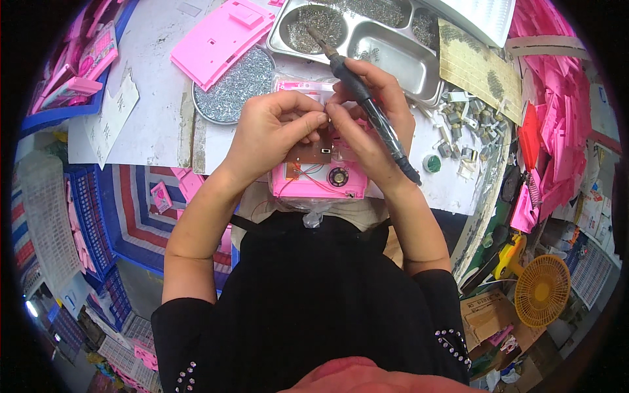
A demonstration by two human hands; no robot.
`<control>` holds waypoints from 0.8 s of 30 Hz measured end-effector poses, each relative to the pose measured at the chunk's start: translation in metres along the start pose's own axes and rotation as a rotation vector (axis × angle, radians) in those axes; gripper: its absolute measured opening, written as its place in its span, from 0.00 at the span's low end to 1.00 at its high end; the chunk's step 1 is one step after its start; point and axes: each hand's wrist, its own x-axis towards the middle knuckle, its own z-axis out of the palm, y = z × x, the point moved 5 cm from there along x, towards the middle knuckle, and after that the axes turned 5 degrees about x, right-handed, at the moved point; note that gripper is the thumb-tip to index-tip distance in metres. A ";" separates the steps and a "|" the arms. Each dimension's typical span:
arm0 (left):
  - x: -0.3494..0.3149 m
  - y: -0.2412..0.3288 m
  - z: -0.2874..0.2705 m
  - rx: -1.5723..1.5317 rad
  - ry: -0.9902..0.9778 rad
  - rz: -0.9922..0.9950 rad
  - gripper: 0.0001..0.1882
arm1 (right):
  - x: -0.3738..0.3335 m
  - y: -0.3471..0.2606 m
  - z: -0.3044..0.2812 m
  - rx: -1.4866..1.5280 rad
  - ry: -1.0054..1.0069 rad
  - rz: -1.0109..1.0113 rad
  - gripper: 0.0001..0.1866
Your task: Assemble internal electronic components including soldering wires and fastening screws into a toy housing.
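In front of me lies an open pink plastic casing [308, 188] with a brown circuit board [308, 153], thin red wires and a small round black speaker [338, 176]. My left hand [278, 128] is closed in a pinch over the board; whatever sits between its fingertips is too small to make out. Close against it, my right hand [377, 121] has its thumb and a finger together at the same spot. That hand also grips a long black-handled tool [370, 105], whose brownish metal tip points up and away over the steel tray. I cannot tell the tool's exact kind.
A steel compartment tray [401, 65] and a round dish [232, 116] hold small metal screws. Pink panels [219, 39] overlap the dish. Right of the casing are loose small motors [462, 128] and a little green-topped pot [431, 163]. Pink parts are heaped far right, above a yellow fan [542, 290].
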 end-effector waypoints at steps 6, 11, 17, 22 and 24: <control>0.000 -0.001 -0.001 0.106 0.030 0.000 0.07 | -0.003 0.004 -0.001 0.026 0.001 -0.033 0.27; 0.001 0.005 0.000 0.270 0.077 0.085 0.06 | -0.006 0.003 0.002 0.012 -0.008 -0.013 0.27; 0.000 0.001 -0.001 0.176 0.046 0.061 0.07 | -0.006 0.005 0.001 -0.025 0.019 -0.044 0.28; 0.000 -0.011 -0.003 -0.048 0.020 -0.015 0.08 | -0.011 0.007 0.001 -0.066 0.057 -0.092 0.29; 0.001 -0.012 -0.005 -0.087 0.016 -0.029 0.09 | -0.015 0.009 0.002 -0.099 0.074 -0.113 0.29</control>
